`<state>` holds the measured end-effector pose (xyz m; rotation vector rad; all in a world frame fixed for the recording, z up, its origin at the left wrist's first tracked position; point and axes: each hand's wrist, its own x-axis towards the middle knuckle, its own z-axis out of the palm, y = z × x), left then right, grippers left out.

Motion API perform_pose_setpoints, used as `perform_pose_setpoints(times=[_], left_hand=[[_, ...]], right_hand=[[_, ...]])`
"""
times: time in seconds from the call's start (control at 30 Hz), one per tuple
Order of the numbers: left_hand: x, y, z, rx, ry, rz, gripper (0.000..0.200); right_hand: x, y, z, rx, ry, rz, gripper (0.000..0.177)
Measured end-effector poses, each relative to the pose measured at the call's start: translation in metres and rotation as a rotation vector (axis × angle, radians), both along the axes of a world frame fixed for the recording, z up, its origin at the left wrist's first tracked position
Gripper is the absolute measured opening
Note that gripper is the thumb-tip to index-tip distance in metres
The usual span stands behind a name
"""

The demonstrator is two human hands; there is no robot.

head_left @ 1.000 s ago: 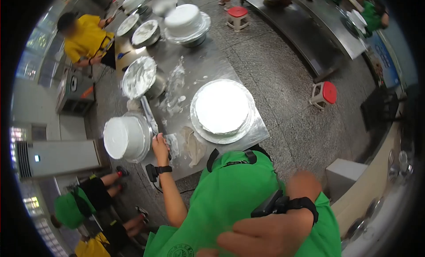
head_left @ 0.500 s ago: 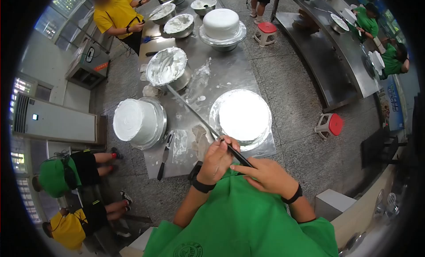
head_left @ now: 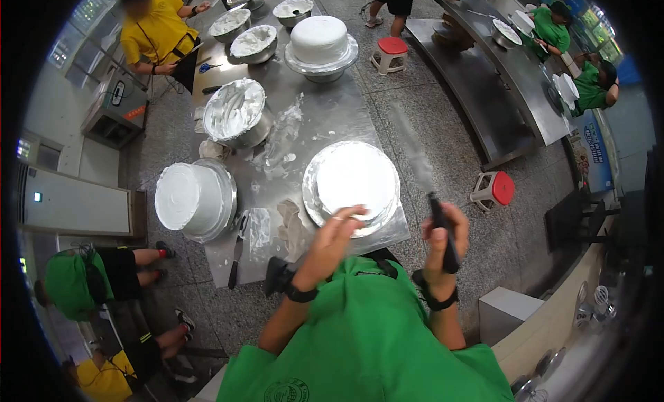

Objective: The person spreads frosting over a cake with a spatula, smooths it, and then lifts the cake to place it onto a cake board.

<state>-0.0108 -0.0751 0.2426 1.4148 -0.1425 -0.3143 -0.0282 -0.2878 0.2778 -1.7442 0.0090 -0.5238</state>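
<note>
My right hand [head_left: 446, 239] is closed around the black handle of a palette knife [head_left: 443, 229], held upright to the right of the table. Its blade is smeared by motion and points away from me. Near the front edge of a white-frosted cake [head_left: 354, 180] on a turntable, my left hand [head_left: 332, 246] holds nothing, with its fingers apart. To the left of that cake lie a crumpled beige cloth [head_left: 293, 227] and a second palette knife [head_left: 238, 250] with a black handle. Another white-frosted cake [head_left: 183, 198] stands at the table's left edge.
A metal bowl of white cream [head_left: 237, 115] sits mid-table, with a further frosted cake [head_left: 319, 41] and several bowls behind. Cream smears mark the metal tabletop [head_left: 332, 111]. A red-topped stool [head_left: 494, 189] is on the floor at right. A person in yellow [head_left: 159, 32] stands at the far left.
My hands have moved apart. The left has let go of the palette knife; the right has swung it upright to the right. The whole view has shifted, with the table now further left.
</note>
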Motion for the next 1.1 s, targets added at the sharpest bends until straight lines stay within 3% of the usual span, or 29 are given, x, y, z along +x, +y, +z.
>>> perform_pose_setpoints(times=[0.13, 0.27, 0.33, 0.37, 0.43, 0.57, 0.8, 0.87, 0.93, 1.1], left_hand=[[0.000, 0.067, -0.110, 0.317, 0.063, 0.419, 0.035], [0.000, 0.108, -0.223, 0.345, 0.162, 0.604, 0.035], [-0.001, 0.111, -0.237, 0.329, 0.426, 0.405, 0.035], [-0.005, 0.109, -0.243, 0.329, 0.425, 0.399, 0.035], [-0.004, 0.097, -0.232, 0.058, 0.590, 0.280, 0.035], [0.000, 0.082, -0.219, 0.039, 0.606, 0.293, 0.037], [0.017, 0.083, -0.241, 0.093, 0.534, 0.316, 0.034], [0.022, 0.084, -0.246, 0.089, 0.536, 0.308, 0.034], [0.027, 0.083, -0.240, -0.134, 0.555, 0.376, 0.036], [0.034, 0.090, -0.235, -0.206, 0.566, 0.311, 0.037]], right_hand=[[0.004, -0.054, -0.001, -0.168, 0.190, -0.104, 0.037], [0.011, -0.076, -0.021, -0.261, 0.317, -0.001, 0.030], [0.014, -0.075, -0.017, -0.356, 0.337, 0.055, 0.029], [0.015, -0.072, -0.014, -0.442, 0.346, 0.092, 0.030], [0.022, -0.062, -0.014, -0.573, 0.272, 0.121, 0.031], [0.034, -0.050, -0.014, -0.659, 0.249, 0.200, 0.034], [0.066, -0.031, -0.013, -0.713, 0.258, 0.212, 0.038], [0.073, -0.032, -0.029, -0.703, 0.113, 0.206, 0.039], [0.078, -0.026, -0.040, -0.674, 0.081, 0.171, 0.039], [0.081, -0.016, -0.042, -0.673, 0.082, 0.100, 0.039]])
